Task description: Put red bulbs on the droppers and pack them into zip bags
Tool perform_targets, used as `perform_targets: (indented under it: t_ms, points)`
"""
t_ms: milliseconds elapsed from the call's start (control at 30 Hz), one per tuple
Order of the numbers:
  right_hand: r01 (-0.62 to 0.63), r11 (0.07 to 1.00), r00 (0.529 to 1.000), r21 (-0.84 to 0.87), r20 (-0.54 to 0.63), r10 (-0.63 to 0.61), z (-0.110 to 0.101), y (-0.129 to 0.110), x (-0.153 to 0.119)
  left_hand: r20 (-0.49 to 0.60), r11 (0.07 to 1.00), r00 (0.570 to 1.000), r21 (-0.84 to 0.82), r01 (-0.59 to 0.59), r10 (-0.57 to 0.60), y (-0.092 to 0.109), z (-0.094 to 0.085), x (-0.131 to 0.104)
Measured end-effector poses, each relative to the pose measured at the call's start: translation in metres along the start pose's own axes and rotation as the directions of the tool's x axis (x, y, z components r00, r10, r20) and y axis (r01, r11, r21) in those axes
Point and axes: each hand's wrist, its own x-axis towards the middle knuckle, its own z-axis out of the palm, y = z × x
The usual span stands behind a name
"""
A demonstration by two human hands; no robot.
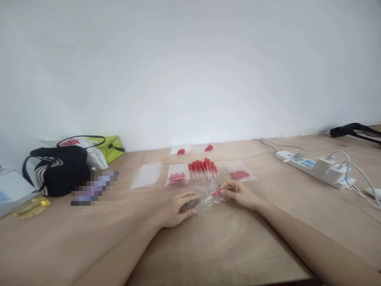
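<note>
My left hand [181, 206] rests on the table with thumb and fingers closed on one side of a small clear plastic bag [205, 198]. At the bag's other side, my right hand [236, 192] pinches the red end of a red-tipped stick [216, 193]. The stick's pale shaft lies within the bag, pointing left. Just behind the hands is a row of loose red-tipped sticks [204, 171], red ends away from me. A stack of filled bags [177, 174] lies to their left, and a bag with several red-tipped sticks [240, 172] to their right.
Flat clear bags [146, 176] lie left of the filled ones. Small red pieces [180, 151] and more red pieces [209, 147] sit near the wall. A power strip [312, 169] with cables is at right; a black bag [64, 169] and yellow tape [32, 207] are at left.
</note>
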Motion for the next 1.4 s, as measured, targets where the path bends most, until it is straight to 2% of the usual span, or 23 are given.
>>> perform_targets:
  t_ms: [133,333,567,633,767,933,1000,1067,1133,1200,1300,1400]
  points:
    - [-0.015,0.999,0.999,-0.042,0.032,0.016,-0.003,-0.001,0.000,-0.003,0.999,0.999,-0.027,-0.032,0.032,-0.002,0.001,0.000]
    - [-0.016,0.978,0.996,-0.208,0.082,0.034,-0.002,-0.011,-0.004,0.003,0.999,0.999,-0.030,-0.044,0.044,-0.001,0.001,0.001]
    - [0.011,0.925,1.000,-0.380,-0.004,-0.014,0.010,-0.007,-0.001,0.036,1.000,0.999,0.005,-0.005,0.005,0.000,0.002,0.000]
    - [-0.035,0.929,0.999,-0.369,-0.050,0.018,0.012,-0.004,0.001,0.035,1.000,0.999,-0.003,-0.001,0.001,0.000,0.001,0.000]
    - [-0.190,0.948,0.980,-0.257,-0.115,0.165,0.012,-0.006,0.000,-0.012,0.999,0.999,-0.037,-0.033,0.032,-0.002,0.002,0.000]
    - [-0.218,0.960,0.972,-0.175,-0.122,0.198,0.013,-0.011,-0.004,-0.047,0.995,0.996,-0.066,-0.076,0.073,-0.007,0.003,0.002]
    - [-0.236,0.951,0.968,-0.199,-0.136,0.212,0.011,-0.012,-0.003,-0.042,0.994,0.996,-0.068,-0.083,0.081,-0.007,0.004,0.003]
    - [-0.245,0.920,0.958,-0.305,-0.224,0.181,0.006,-0.014,0.003,-0.031,0.994,0.996,-0.069,-0.080,0.078,-0.006,0.003,0.004]
    - [-0.226,0.852,0.935,-0.471,-0.352,0.053,-0.002,-0.017,0.013,-0.018,0.995,0.997,-0.071,-0.070,0.069,-0.005,0.002,0.005]
    - [-0.240,0.747,0.901,-0.620,-0.428,-0.066,-0.010,-0.020,0.027,-0.012,0.996,0.998,-0.069,-0.063,0.062,-0.004,0.002,0.005]
    - [-0.330,0.631,0.886,-0.702,-0.461,-0.049,-0.015,-0.022,0.050,-0.019,0.996,0.998,-0.067,-0.065,0.063,-0.003,0.002,0.004]
    - [-0.379,0.599,0.882,-0.706,-0.471,0.003,-0.012,-0.021,0.070,-0.031,0.995,0.997,-0.065,-0.076,0.075,-0.003,0.003,0.003]
